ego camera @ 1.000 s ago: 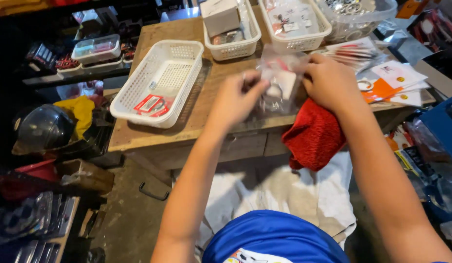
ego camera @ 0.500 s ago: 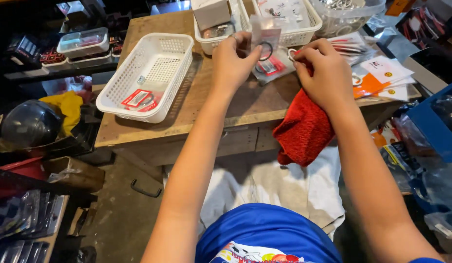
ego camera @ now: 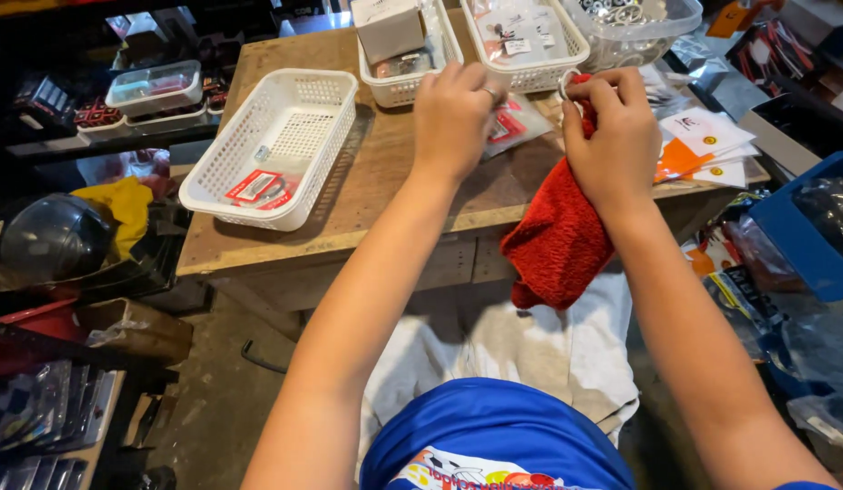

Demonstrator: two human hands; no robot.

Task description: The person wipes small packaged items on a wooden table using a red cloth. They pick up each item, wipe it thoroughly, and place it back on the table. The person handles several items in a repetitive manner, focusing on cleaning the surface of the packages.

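Hands lower now | R hand [ego camera: 612, 127] clamps red towel [ego camera: 558, 236] + ring [ego camera: 563, 83] | L hand [ego camera: 453, 118] closed on clear packet [ego camera: 512, 127], off towel | wiping.

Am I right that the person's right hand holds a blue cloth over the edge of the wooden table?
Not quite: the cloth is red, not blue. The head view shows the right hand gripping it as it hangs over the edge of the wooden table.
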